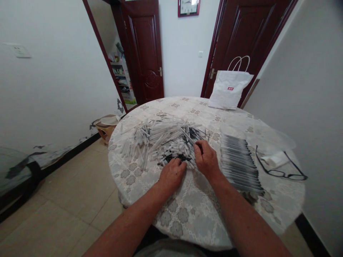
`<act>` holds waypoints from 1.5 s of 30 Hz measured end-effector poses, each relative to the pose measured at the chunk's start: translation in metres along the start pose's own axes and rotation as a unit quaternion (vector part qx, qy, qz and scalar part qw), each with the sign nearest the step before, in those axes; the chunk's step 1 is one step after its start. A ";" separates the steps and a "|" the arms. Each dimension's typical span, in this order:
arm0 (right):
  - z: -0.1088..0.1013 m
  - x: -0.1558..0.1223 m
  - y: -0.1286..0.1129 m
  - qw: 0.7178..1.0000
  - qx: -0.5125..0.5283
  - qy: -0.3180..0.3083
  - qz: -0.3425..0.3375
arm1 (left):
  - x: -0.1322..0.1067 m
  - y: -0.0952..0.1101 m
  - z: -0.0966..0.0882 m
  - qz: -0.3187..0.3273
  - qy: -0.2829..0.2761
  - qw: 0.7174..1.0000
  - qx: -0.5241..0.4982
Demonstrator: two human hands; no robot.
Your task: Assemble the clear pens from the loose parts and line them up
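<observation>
A large heap of thin white pen tubes (164,130), mixed with black-tipped pieces, covers the middle of the table. My left hand (173,173) rests at the near edge of the heap, fingers curled down by small black parts (169,157); whatever they grip is hidden. Just to the right, my right hand (206,157) is closed with thumb and forefinger together beside dark, slim rods (197,133). Anything in that pinch is too small to make out. Right of this hand lies a neat row of dark pens (239,164), side by side.
Black-framed glasses (284,174) and a white roll (276,159) lie at the table's right. A white paper bag (229,89) stands at the far edge. The round table has a flowered cloth (177,214). A low stool (105,128) stands left, near the wall.
</observation>
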State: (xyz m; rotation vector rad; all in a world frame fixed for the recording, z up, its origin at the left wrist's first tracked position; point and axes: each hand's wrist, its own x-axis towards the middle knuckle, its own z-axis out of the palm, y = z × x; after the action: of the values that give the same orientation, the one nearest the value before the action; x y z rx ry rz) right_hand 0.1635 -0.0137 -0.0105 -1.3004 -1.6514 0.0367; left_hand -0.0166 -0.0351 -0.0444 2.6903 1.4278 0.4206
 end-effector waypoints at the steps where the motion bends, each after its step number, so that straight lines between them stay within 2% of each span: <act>1: 0.000 0.000 0.000 1.000 0.001 0.002 0.000 | 0.000 -0.001 -0.001 -0.002 0.010 1.000 -0.029; 4: 0.000 -0.001 -0.001 1.000 0.001 0.003 0.005 | 0.000 -0.009 -0.006 -0.021 0.092 0.979 -0.179; 6: 0.000 -0.002 -0.001 1.000 0.002 -0.010 0.010 | 0.002 -0.020 -0.012 -0.076 0.163 0.929 -0.323; 7: 0.001 -0.003 -0.002 1.000 0.004 -0.023 0.008 | 0.003 -0.027 -0.016 -0.116 0.188 0.889 -0.401; 9: 0.003 -0.006 -0.004 0.998 0.014 -0.058 -0.008 | 0.005 -0.043 -0.022 -0.188 0.213 0.780 -0.558; 11: 0.006 -0.009 -0.006 0.994 0.024 -0.097 -0.033 | 0.007 -0.057 -0.026 -0.209 0.237 0.666 -0.676; 12: 0.008 -0.011 -0.008 0.992 0.027 -0.115 -0.044 | 0.008 -0.063 -0.028 -0.206 0.251 0.621 -0.713; 14: 0.011 -0.014 -0.010 0.988 0.025 -0.139 -0.061 | 0.007 -0.071 -0.029 -0.197 0.275 0.563 -0.754; 16: 0.013 -0.017 -0.012 0.986 0.018 -0.151 -0.073 | 0.005 -0.075 -0.029 -0.191 0.290 0.536 -0.770; 18: 0.015 -0.019 -0.014 0.984 0.010 -0.157 -0.082 | 0.004 -0.076 -0.030 -0.187 0.298 0.524 -0.775; 23: 0.017 -0.021 -0.014 0.981 -0.004 -0.175 -0.089 | 0.003 -0.072 -0.032 -0.184 0.303 0.519 -0.778; 30: 0.019 -0.022 -0.015 0.977 -0.018 -0.187 -0.100 | 0.004 -0.070 -0.031 -0.186 0.288 0.558 -0.756; 36: 0.025 -0.025 -0.014 0.978 -0.026 -0.161 -0.128 | 0.007 -0.070 -0.025 -0.198 0.287 0.565 -0.747; 41: 0.033 -0.028 -0.016 0.965 -0.082 -0.163 -0.187 | 0.007 -0.069 -0.022 -0.221 0.274 0.541 -0.764; 45: 0.034 -0.029 -0.019 0.960 -0.114 -0.178 -0.182 | 0.008 -0.068 -0.023 -0.233 0.261 0.528 -0.774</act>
State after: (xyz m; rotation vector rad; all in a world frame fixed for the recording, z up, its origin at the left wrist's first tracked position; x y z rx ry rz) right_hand 0.1246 -0.0258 -0.0367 -1.1830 -2.2394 -0.1539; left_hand -0.0727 0.0085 -0.0335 0.6754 0.8128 1.5079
